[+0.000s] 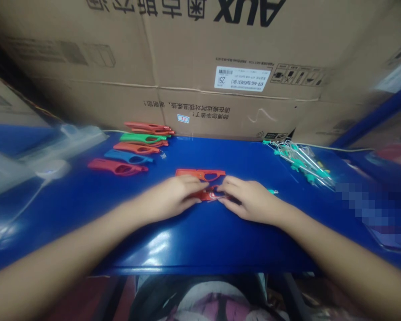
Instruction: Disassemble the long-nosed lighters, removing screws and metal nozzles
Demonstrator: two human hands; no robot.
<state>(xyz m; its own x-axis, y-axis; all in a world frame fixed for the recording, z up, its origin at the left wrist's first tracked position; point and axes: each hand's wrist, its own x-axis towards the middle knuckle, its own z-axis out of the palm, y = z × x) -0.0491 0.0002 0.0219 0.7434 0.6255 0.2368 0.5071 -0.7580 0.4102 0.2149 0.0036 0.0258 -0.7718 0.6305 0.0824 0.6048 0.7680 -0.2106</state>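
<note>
My left hand (180, 194) is closed, with fingers and thumb around the left end of a red plastic lighter shell half (204, 196) at the middle of the table. Opposite it, my right hand (249, 196) pinches at the shell's right end; any small part between those fingertips is too blurred and covered to make out. Just beyond both hands lies another red shell half (200, 172) with an oval opening. A short green-tipped piece (273, 191) shows behind my right hand; whether it touches the hand I cannot tell.
Several red, orange, green and blue lighter shells (130, 157) lie in a row at back left. Silver rods with green parts (300, 162) are piled at back right. A large cardboard box (187, 62) stands behind the blue table (200, 245). Clear plastic (80, 136) and a white cabled device (51, 169) are left.
</note>
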